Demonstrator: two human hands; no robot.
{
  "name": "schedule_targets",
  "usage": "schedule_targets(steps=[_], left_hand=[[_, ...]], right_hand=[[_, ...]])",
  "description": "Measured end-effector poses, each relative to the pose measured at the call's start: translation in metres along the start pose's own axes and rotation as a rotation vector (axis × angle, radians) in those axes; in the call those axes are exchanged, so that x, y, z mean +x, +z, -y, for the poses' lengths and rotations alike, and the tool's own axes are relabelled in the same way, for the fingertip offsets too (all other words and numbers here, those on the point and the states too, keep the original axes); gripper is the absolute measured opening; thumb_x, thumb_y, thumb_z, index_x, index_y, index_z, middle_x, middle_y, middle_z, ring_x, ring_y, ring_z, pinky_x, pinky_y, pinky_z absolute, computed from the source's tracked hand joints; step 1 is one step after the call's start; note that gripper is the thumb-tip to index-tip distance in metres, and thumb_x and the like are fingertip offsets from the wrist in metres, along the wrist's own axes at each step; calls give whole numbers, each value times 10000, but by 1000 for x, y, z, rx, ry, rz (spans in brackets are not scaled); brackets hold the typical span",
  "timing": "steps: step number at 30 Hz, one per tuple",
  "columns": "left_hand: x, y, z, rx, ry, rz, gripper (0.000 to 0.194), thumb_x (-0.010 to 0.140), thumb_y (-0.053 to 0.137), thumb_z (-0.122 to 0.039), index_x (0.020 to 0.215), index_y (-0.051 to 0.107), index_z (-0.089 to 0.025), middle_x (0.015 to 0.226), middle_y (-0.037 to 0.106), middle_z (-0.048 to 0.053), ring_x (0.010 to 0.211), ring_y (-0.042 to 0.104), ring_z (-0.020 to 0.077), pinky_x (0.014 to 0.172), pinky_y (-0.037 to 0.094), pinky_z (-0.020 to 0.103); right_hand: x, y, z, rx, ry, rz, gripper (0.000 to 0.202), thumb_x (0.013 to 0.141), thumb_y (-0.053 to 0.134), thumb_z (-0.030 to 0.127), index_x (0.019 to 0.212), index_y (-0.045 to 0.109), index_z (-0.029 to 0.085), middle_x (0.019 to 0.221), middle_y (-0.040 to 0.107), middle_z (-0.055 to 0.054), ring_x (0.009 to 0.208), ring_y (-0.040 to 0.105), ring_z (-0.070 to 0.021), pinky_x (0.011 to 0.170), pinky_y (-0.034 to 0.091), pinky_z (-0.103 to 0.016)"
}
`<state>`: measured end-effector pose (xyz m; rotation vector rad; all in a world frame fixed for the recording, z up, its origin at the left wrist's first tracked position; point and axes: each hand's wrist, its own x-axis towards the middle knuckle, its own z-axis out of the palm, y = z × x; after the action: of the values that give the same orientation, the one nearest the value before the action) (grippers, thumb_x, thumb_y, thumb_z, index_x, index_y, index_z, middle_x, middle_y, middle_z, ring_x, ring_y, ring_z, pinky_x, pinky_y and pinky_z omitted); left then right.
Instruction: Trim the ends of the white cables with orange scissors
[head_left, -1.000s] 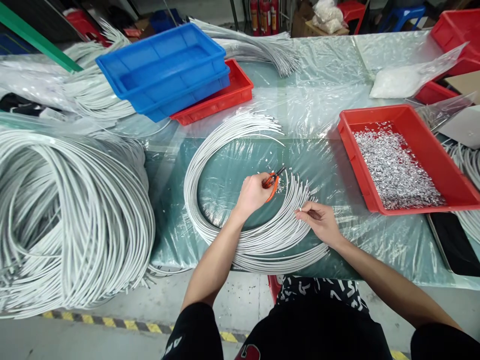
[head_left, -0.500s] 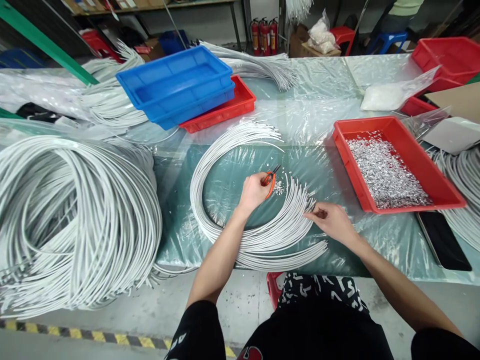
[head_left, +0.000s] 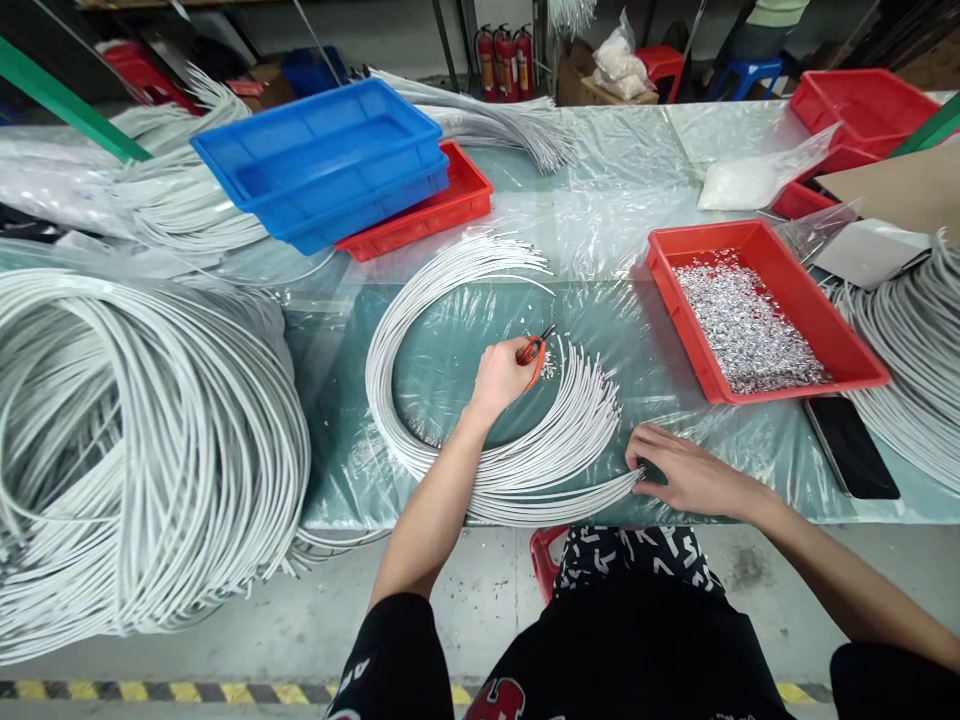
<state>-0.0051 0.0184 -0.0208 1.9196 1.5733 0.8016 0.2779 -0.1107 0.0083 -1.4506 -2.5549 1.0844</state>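
Note:
My left hand is closed around orange-handled snips, their dark blades pointing up and to the right, above small trimmed bits on the table. A curved bundle of white cables bends around that hand, its ends fanned out on the right. Nearer the table's front edge runs a smaller group of cables. At the tips of this group my right hand is closed, thumb and fingers pinching the cable ends. How many strands it grips is hidden.
A red tray of small shiny metal pieces stands to the right, with a phone below it. Large cable coils fill the left. Blue trays rest on a red tray behind.
My right hand has moved from the fanned ends of the main bundle down to the tips of the front cable group. My left hand keeps the snips in nearly the same place.

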Motion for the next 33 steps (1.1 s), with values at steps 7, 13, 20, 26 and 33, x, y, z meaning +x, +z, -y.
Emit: schedule_targets(steps=[7, 13, 20, 26, 33], left_hand=[[-2, 0, -3, 42, -10, 27, 328, 863, 570, -329, 598, 421, -204, 595, 414, -12, 571, 277, 119, 604, 218, 286], [-2, -2, -5, 37, -9, 37, 299, 859, 561, -312, 616, 423, -208, 600, 408, -13, 571, 285, 122, 612, 217, 284], [-5, -7, -10, -25, 35, 81, 346, 854, 576, -351, 607, 396, -191, 594, 332, -43, 598, 235, 107, 596, 220, 265], [-9, -26, -15, -262, 74, 129, 311, 826, 664, -434, 746, 521, -169, 664, 372, -59, 620, 301, 89, 580, 270, 227], [-14, -45, -22, -100, 185, 439, 398, 832, 640, -376, 596, 392, -173, 605, 285, -61, 599, 222, 86, 554, 199, 250]], right_hand=[[2, 4, -8, 110, -44, -24, 200, 963, 603, 401, 873, 584, 223, 933, 610, -43, 927, 573, -224, 789, 441, -341], [3, -2, -4, 372, -36, -87, 224, 944, 631, 418, 862, 623, 209, 913, 668, -55, 838, 600, -200, 740, 452, -328], [49, 14, 23, 1109, -10, -297, 308, 854, 736, 483, 872, 643, 190, 841, 746, -59, 586, 594, -127, 583, 511, -287], [102, 29, 25, 1243, -7, -419, 365, 780, 792, 520, 778, 715, 163, 707, 692, -43, 566, 568, -124, 452, 473, -235], [105, 31, 15, 1274, -17, -403, 343, 831, 748, 503, 877, 767, 164, 715, 634, -25, 526, 498, -95, 391, 438, -211]])
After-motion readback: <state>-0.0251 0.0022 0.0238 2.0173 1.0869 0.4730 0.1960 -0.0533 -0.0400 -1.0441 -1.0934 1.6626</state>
